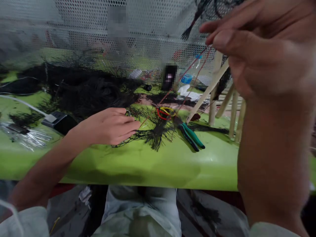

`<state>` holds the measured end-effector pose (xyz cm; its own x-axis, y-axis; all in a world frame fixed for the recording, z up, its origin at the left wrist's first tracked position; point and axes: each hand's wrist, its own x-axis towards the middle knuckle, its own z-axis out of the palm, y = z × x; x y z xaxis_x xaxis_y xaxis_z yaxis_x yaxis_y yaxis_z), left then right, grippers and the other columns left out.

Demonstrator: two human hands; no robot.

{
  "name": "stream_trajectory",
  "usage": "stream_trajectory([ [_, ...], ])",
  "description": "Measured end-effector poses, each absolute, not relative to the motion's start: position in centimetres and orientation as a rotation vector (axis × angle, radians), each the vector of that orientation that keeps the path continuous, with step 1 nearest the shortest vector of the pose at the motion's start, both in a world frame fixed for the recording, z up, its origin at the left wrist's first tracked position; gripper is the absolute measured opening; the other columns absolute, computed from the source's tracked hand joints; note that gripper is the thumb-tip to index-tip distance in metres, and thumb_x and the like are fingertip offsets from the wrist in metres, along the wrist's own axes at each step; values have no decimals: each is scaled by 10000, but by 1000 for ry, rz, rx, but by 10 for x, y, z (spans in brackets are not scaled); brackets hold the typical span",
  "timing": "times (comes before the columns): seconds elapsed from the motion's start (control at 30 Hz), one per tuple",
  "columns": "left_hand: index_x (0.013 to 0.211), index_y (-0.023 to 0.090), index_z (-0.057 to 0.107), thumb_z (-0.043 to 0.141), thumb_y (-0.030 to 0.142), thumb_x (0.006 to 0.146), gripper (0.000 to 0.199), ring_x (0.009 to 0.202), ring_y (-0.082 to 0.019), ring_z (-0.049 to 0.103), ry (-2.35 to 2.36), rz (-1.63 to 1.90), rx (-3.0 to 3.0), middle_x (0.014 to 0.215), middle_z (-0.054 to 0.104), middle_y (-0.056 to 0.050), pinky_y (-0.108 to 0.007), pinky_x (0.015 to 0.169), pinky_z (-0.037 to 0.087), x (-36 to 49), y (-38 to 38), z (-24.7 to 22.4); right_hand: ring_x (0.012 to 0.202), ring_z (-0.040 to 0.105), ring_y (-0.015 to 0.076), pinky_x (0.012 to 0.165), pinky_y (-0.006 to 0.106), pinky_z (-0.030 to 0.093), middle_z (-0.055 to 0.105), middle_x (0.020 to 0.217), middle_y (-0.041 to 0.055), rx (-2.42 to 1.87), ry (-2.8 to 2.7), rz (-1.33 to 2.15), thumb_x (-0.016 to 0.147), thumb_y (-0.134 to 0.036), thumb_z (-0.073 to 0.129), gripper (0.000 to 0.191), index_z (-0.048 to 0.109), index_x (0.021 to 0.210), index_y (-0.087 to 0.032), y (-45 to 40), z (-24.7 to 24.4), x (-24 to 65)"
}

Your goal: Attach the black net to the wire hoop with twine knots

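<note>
My left hand (116, 126) is closed low over the green table (148, 164), pinching the lower end of a thin red thread (201, 64). Raised close to the camera at the upper right, my right hand (261, 49) pinches the thread's upper part between thumb and finger. Two strands slant down from it toward a bundle of black strands (158, 135) on the table. Red and yellow loops (166, 113) lie at the top of that bundle. Just right of them rest pliers (191, 135) with green and black handles.
A large heap of black fibre (91, 90) lies at the left, behind a black charger (60, 122) with a white cable. Wooden sticks (212, 89) stand at the right. Behind them are a water bottle (189, 74) and a perforated metal screen (148, 33).
</note>
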<state>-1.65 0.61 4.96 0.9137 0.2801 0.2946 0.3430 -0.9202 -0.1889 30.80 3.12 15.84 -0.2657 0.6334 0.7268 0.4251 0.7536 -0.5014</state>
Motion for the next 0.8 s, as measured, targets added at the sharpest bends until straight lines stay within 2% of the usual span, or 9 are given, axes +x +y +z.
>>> stream_trajectory([
  [0.07,1002,209,676,507,208,1071,182,730,-185,619,-420,-330,-2800,834,706,-19,-374,771,423,-15,6,46,1199,661,143,1167,316,477,761,1139,32,-701,-1951,121,942,-360,821,111,820,988,-259,40,157,300],
  [0.13,1019,197,667,501,221,1068,175,723,-184,617,-359,-279,-2762,832,712,-23,-376,772,428,-10,4,44,1236,631,135,1176,299,458,739,1168,52,-629,-2000,7,981,-319,780,96,813,1029,-243,55,156,303],
  [0.23,972,182,644,519,232,1043,152,676,-182,588,-309,-335,-2791,790,695,-15,-374,755,437,0,2,42,1039,630,99,956,263,497,723,1084,46,-772,-2068,60,1029,-255,666,182,794,1121,-165,83,142,303],
  [0.33,941,187,614,538,219,1003,103,655,-178,567,-361,-482,-2899,793,697,-5,-359,777,464,7,4,37,826,583,90,767,261,462,731,997,29,-1021,-2156,272,1023,-216,613,213,781,1135,-149,114,105,286],
  [0.5,945,213,585,525,232,988,76,644,-148,583,-608,-698,-3117,762,682,31,-319,859,496,6,11,19,947,661,184,891,333,497,762,1034,66,-1153,-2509,283,942,-126,656,170,801,1008,-185,140,30,265],
  [0.63,1000,215,594,551,248,991,55,657,-147,594,-737,-821,-3131,758,669,31,-311,813,496,3,13,6,985,635,217,866,366,475,691,1221,134,-1218,-2389,196,1038,-203,510,245,732,1138,-186,103,14,259],
  [0.67,1043,213,597,549,239,999,70,639,-145,585,-723,-845,-3118,759,672,34,-311,801,498,4,14,3,959,623,206,856,357,470,691,1153,118,-1171,-2278,206,1070,-252,478,244,711,1112,-191,87,17,256],
  [0.73,1120,210,591,534,208,1021,115,607,-139,576,-667,-883,-3063,773,692,37,-311,788,502,5,15,-2,808,574,159,758,299,457,655,872,36,-968,-2205,525,1100,-375,486,290,656,942,-200,54,25,250],
  [0.8,1108,212,586,516,170,1038,108,593,-135,579,-586,-893,-2996,779,709,37,-315,776,498,7,15,-6,680,516,120,636,264,405,601,737,-17,-893,-2266,792,1078,-382,542,286,640,883,-198,26,29,244],
])
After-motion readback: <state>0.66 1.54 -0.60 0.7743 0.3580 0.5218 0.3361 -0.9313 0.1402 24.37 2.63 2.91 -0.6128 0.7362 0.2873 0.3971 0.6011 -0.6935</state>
